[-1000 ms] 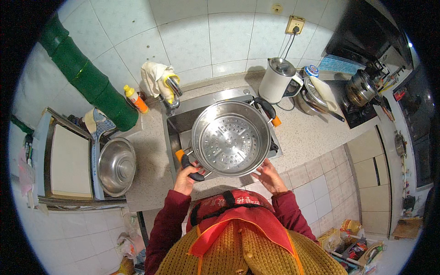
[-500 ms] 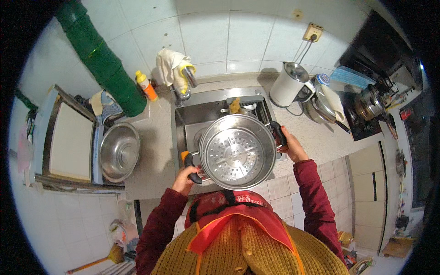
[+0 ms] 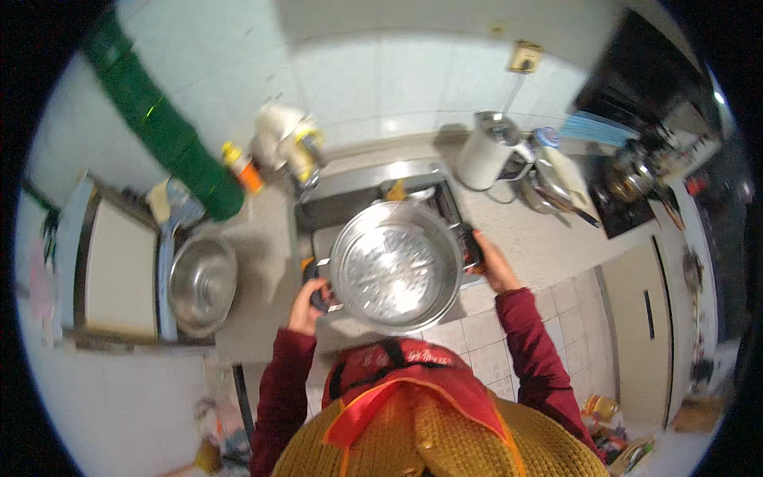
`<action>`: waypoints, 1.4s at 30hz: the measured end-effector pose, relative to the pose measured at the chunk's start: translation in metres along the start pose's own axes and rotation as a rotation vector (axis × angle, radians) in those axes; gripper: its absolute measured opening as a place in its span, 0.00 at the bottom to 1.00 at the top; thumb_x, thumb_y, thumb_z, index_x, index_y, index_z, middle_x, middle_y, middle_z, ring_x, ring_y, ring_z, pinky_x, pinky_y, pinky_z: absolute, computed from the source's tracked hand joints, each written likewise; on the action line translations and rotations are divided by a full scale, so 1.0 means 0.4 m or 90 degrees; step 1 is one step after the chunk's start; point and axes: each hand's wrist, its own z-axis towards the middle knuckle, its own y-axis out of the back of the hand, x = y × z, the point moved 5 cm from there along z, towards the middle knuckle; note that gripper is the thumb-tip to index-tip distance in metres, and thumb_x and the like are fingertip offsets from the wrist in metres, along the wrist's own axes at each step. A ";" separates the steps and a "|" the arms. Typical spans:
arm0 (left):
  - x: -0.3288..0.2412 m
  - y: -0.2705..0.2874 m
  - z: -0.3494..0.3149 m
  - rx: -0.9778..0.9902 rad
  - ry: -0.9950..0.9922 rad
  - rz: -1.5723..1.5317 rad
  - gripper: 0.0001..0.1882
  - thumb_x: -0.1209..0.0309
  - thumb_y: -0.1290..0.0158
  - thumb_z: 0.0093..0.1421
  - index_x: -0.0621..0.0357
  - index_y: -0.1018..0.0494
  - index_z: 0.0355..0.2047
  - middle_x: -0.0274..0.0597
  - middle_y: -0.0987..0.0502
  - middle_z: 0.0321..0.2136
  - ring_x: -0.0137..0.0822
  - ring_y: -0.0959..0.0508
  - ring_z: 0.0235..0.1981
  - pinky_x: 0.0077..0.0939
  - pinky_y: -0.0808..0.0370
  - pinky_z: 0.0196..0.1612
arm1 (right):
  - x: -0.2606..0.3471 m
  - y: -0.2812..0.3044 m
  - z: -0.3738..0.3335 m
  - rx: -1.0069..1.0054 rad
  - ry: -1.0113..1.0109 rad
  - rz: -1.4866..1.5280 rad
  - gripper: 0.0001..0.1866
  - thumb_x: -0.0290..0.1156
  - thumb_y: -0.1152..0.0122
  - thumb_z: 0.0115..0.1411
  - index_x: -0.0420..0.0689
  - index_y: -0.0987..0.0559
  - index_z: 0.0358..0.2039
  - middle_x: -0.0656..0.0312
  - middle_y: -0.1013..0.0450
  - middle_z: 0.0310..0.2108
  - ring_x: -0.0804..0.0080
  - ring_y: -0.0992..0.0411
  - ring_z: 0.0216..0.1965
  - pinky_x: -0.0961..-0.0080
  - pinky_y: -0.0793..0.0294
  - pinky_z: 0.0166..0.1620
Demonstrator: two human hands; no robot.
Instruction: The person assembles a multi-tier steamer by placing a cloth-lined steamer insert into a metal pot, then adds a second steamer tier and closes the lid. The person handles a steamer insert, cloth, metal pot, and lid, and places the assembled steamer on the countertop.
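A round stainless steel steamer pot [image 3: 395,266] with holes in its bottom is held level over the front of the sink [image 3: 318,208]. My left hand [image 3: 306,306] is closed on its black left handle. On the opposite side, my right hand [image 3: 494,262] grips the other black handle [image 3: 469,248]. Nothing can be made out in the pot, though the picture is smeared and light glares off its base. The pot hides most of the sink's inside. Behind its rim, something yellowish [image 3: 396,191] sits near the sink's back edge.
Left on the counter stand a steel basin [image 3: 203,284] and a yellow and orange bottle [image 3: 242,168]. A cloth [image 3: 278,131] hangs over the tap. To the right are an electric kettle [image 3: 491,151], a lidded pan [image 3: 548,191] and a hob with a pot [image 3: 632,176].
The pot has shifted slightly left over the sink and turned a little clockwise, both hands still on its handles. My view has tilted a little and is now blurred.
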 end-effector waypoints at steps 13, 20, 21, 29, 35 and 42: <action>-0.032 -0.058 0.065 0.119 0.020 0.145 0.19 0.50 0.55 0.61 0.53 0.31 0.26 0.30 0.30 0.18 0.26 0.28 0.24 0.23 0.29 0.28 | -0.203 0.044 -0.110 -0.164 -0.097 0.209 0.22 0.55 0.52 0.59 0.48 0.24 0.35 0.69 0.29 0.24 0.82 0.33 0.22 0.81 0.33 0.23; 0.057 -0.313 0.132 0.225 0.048 0.234 0.21 0.53 0.52 0.60 0.62 0.29 0.32 0.36 0.29 0.17 0.27 0.29 0.19 0.21 0.31 0.25 | -0.254 0.221 -0.379 -0.307 -0.011 0.357 0.20 0.50 0.51 0.60 0.46 0.26 0.39 0.69 0.29 0.24 0.83 0.32 0.24 0.83 0.32 0.26; 0.083 -0.369 0.136 0.243 0.052 0.248 0.20 0.54 0.52 0.60 0.62 0.29 0.31 0.36 0.29 0.18 0.26 0.29 0.19 0.21 0.31 0.25 | -0.254 0.256 -0.432 -0.298 0.006 0.378 0.19 0.48 0.49 0.60 0.45 0.26 0.39 0.69 0.30 0.24 0.83 0.32 0.24 0.84 0.32 0.26; 0.390 -0.895 0.063 0.638 0.093 0.329 0.11 0.64 0.47 0.55 0.59 0.30 0.32 0.33 0.29 0.22 0.26 0.28 0.23 0.20 0.30 0.28 | -0.350 0.603 -0.804 -0.525 -0.049 0.327 0.17 0.41 0.40 0.54 0.40 0.25 0.36 0.64 0.27 0.24 0.80 0.30 0.21 0.84 0.32 0.22; 0.696 -1.312 -0.053 0.675 0.224 0.388 0.08 0.74 0.47 0.48 0.62 0.31 0.30 0.36 0.28 0.23 0.28 0.28 0.24 0.22 0.28 0.32 | -0.426 0.936 -1.065 -0.644 0.010 0.404 0.17 0.37 0.40 0.54 0.39 0.27 0.38 0.61 0.26 0.30 0.75 0.27 0.23 0.79 0.27 0.22; 0.902 -1.656 -0.145 0.693 0.258 0.408 0.08 0.74 0.48 0.49 0.62 0.31 0.30 0.37 0.27 0.25 0.29 0.27 0.26 0.21 0.31 0.33 | -0.413 1.240 -1.228 -0.655 0.082 0.402 0.16 0.39 0.44 0.58 0.38 0.27 0.37 0.59 0.26 0.32 0.71 0.25 0.30 0.75 0.23 0.34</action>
